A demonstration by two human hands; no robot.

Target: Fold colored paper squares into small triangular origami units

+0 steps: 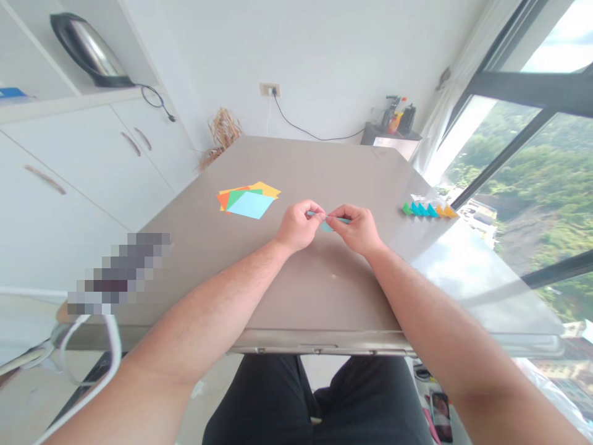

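Over the middle of the table, my left hand (301, 225) and my right hand (354, 227) pinch one small light-blue piece of paper (327, 227) between thumbs and fingers. The fingertips nearly meet, and they hide much of the paper, so its folds cannot be made out. To the left of my left hand lies a fanned stack of paper sheets (252, 204), light blue on top, with green, orange and yellow beneath. Right of my right hand stands a row of folded paper pieces (425, 211) in green, blue and orange.
The brown table (306, 167) reaches toward the wall. A blurred-out dark object (127, 266) with a white cable (113, 340) lies at its left edge. A kettle (90, 52) stands on the left cabinet. Bottles (397, 117) stand beyond the far right corner, beside a window.
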